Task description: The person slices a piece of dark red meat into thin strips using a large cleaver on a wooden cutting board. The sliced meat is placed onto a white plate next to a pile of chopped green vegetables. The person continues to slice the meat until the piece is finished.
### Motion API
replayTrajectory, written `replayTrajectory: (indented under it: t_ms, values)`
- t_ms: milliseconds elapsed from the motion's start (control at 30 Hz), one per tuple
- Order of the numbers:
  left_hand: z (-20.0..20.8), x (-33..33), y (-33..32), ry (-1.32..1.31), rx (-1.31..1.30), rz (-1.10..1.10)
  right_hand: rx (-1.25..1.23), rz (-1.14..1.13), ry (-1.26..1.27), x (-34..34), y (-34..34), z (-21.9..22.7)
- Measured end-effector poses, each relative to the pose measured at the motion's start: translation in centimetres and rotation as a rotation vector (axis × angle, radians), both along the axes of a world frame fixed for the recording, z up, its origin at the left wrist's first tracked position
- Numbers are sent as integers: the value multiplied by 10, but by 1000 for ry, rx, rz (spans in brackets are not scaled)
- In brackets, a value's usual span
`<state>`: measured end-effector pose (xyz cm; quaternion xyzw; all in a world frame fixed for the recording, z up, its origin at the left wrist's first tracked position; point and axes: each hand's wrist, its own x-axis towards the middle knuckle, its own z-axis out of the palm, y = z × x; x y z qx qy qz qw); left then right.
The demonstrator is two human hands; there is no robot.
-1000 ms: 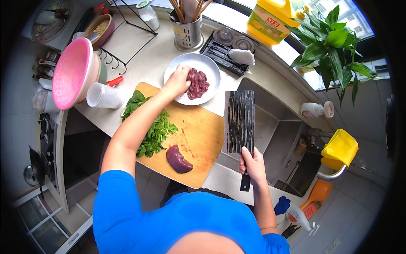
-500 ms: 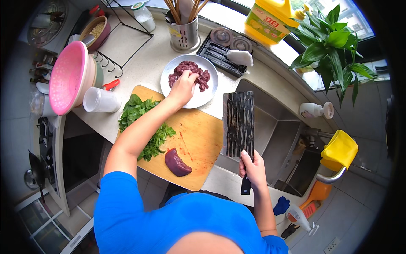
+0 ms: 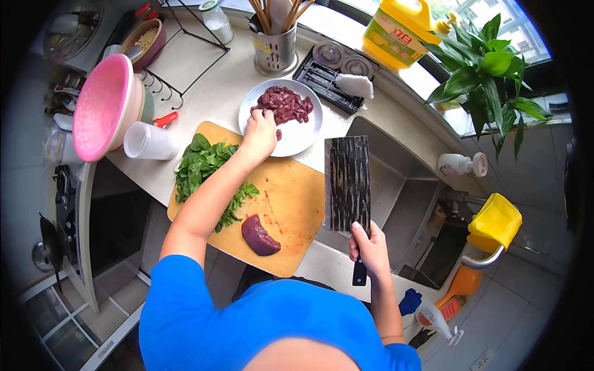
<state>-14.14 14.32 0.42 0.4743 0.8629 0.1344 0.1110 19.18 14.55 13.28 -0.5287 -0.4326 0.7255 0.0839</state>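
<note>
My left hand point(image 3: 260, 132) reaches over the near left rim of a white plate point(image 3: 301, 140). Its fingers are loosely bent and apart, with nothing visible in them. Dark red meat slices point(image 3: 286, 105) are heaped on the plate, and one small piece lies near my thumb. In my right hand point(image 3: 370, 247) is the black handle of a cleaver point(image 3: 348, 185), its broad dark blade upright beside the sink. On the wooden cutting board point(image 3: 291, 204), an uncut chunk of dark red meat point(image 3: 260, 236) lies near the front edge. Green leafy vegetables point(image 3: 201, 162) cover the board's left side, partly behind my left forearm.
At left stand a pink colander point(image 3: 102, 108) and a white plastic cup point(image 3: 148, 141). A chopstick holder point(image 3: 274, 49), a black rack point(image 3: 328, 77) and a yellow jug point(image 3: 399, 34) line the back. The sink point(image 3: 396, 179) is at right, with a yellow cloth point(image 3: 496, 221) beyond.
My left hand has drawn back from the meat slices toward the plate's near left rim. The cleaver in my right hand has barely moved.
</note>
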Motion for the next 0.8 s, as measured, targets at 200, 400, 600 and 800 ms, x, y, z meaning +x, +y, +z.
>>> replayTrajectory:
  t_ms: [200,400,600,800]
  values:
    - [26,-12,5,-442,450,1,17,38,-9,4,-1,-2]
    - [34,-8,-8,-431,-172,-296,33,61,-41,10,-11,-3]
    - [75,23,-43,-508,343,-203,113,156,23,29,-28,-1]
    - [71,89,-195,-452,-177,-348,74,254,42,45,-54,-22]
